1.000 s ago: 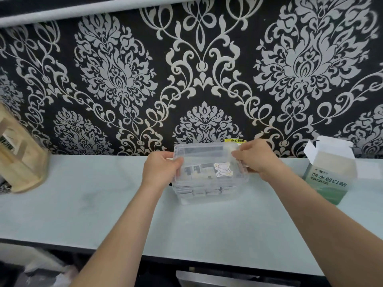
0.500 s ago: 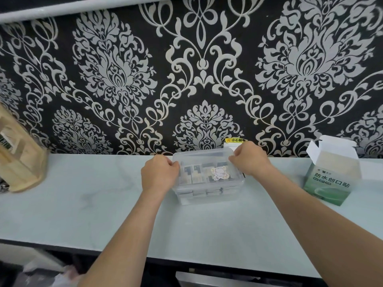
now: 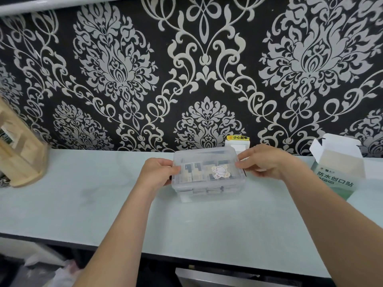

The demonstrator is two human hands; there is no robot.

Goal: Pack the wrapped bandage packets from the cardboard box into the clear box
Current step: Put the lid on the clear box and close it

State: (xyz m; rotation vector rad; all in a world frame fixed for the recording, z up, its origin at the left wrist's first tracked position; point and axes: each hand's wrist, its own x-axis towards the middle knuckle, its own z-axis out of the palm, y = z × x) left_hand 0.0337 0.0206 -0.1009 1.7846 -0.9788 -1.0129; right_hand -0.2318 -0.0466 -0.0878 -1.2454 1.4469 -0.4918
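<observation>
A clear box with its lid on stands at the middle of the pale counter. Several wrapped bandage packets show through the lid, which carries a small cartoon sticker. My left hand grips the box's left end, thumb on the lid edge. My right hand holds the right end with fingers curled onto the lid. The green and white cardboard box stands at the right with its top flaps open; its inside is hidden.
A wooden rack stands at the counter's left end. A white wall socket with a yellow warning label sits behind the clear box. The patterned wall runs along the back. The counter's front edge is near me.
The box and both hands have stayed in the same place on the counter. My right hand's fingers have shifted slightly along the lid's right edge.
</observation>
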